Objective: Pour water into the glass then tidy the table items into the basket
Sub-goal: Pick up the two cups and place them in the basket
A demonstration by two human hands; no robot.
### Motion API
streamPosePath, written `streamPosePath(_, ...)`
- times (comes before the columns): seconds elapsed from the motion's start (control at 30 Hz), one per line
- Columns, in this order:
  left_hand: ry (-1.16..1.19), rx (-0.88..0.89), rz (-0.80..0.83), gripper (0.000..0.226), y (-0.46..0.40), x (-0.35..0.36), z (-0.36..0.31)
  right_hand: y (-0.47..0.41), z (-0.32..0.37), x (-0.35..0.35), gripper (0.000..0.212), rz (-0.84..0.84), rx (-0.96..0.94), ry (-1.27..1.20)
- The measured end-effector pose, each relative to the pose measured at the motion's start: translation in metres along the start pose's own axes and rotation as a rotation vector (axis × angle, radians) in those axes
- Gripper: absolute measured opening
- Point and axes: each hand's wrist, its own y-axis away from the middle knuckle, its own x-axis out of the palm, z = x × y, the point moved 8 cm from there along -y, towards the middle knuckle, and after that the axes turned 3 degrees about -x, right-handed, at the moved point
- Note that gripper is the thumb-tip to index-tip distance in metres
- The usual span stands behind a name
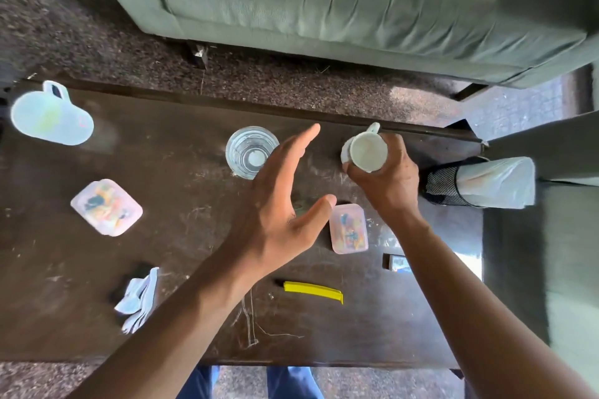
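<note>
Clutter nearest the viewer comes first: a yellow clip (313,291) and a bundle of white plastic spoons (137,300), both judged light and easily pinched, lie well short of the glass (252,152). Two lidded plastic boxes (348,229) (106,207), probably light and stiff, are best taken by their long sides. The left hand (278,204) is held open beside the glass, fingers spread, gripping nothing. The right hand (387,172) is closed around a white mug (368,151), right of the glass; ceramic is judged heavy and breakable. The glass is clear, ribbed, apparently filled, so fragile and spillable. Far left a pale jug (52,116) is seen; the mesh basket (442,186) lies off to the right.
</note>
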Motion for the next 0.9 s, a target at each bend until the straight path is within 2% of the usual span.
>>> streamPosePath(0.17, 0.003, -0.026, -0.012, 0.085, -0.004, -0.012, -0.005, 0.016, 0.053, -0.048, 0.058, -0.05, -0.08, -0.159)
streamPosePath(0.33, 0.031, 0.017, -0.033, 0.096, -0.007, -0.036, -0.015, 0.04, 0.128, -0.06, 0.055, 0.032, -0.216, -0.319)
streamPosePath(0.57, 0.122, 0.091, -0.211, 0.092, -0.002, -0.095, -0.017, 0.075, 0.21, -0.024, 0.059, 0.184, -0.345, -0.359)
streamPosePath(0.77, 0.251, -0.011, -0.357, 0.081, 0.019, -0.144, 0.009, 0.102, 0.257, 0.017, 0.059, 0.261, -0.404, -0.345)
streamPosePath(0.9, 0.306, 0.034, -0.439, 0.076, 0.037, -0.188, 0.021, 0.118, 0.289, 0.044, 0.062, 0.376, -0.445, -0.322)
